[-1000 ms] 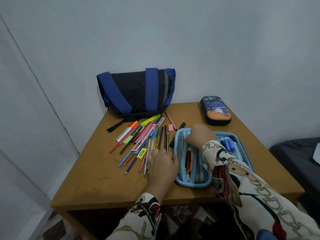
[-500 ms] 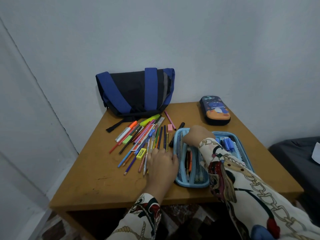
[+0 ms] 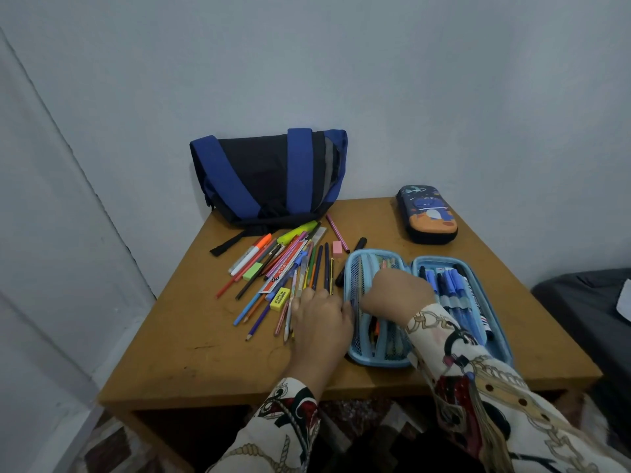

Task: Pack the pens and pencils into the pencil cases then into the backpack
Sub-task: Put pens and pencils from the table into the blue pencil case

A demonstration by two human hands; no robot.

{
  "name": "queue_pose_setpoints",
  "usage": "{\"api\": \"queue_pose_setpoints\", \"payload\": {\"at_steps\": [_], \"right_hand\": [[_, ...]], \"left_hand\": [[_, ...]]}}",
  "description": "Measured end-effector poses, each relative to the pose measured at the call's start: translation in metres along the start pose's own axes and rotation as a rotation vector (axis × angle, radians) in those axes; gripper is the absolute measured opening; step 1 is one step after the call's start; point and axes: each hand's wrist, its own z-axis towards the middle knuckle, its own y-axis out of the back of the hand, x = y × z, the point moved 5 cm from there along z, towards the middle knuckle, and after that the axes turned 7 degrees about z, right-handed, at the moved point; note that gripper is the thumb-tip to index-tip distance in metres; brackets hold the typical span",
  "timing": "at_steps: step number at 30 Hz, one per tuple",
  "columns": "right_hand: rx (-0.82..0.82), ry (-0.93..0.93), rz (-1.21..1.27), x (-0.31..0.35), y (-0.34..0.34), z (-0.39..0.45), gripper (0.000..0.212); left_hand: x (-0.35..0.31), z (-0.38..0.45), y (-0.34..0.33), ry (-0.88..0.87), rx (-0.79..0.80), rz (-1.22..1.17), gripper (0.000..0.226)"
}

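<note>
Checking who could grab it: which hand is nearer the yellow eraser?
Left. The left hand lies just right of the yellow eraser; the right hand is farther right, in the open case.

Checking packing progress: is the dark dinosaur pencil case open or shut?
Shut. The dinosaur pencil case lies closed at the table's far right; nothing shows inside it.

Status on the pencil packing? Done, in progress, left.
Done: blue pens sit in the right half of the open light-blue pencil case. In hand: the right hand is over the case's mesh left half; the left hand rests on the near end of the loose pens and pencils. Left: most of that pile, the closed dark pencil case, and loading the backpack.
</note>
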Motion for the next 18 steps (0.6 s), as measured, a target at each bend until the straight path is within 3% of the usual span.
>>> {"api": "queue_pose_setpoints", "payload": {"at_steps": [7, 13, 18], "right_hand": [[0.032, 0.055, -0.02, -0.003, -0.008, -0.024, 0.029], [0.119, 0.036, 0.059, -0.01, -0.007, -0.016, 0.017], [-0.083, 0.091, 0.326, -0.036, -0.002, 0.021, 0.021]], "left_hand": [[0.0, -0.001, 0.001, -0.009, 0.015, 0.005, 0.036], [0.0, -0.001, 0.002, 0.01, 0.02, -0.029, 0.037], [0.004, -0.001, 0.0, 0.048, -0.003, -0.111, 0.036]]}}
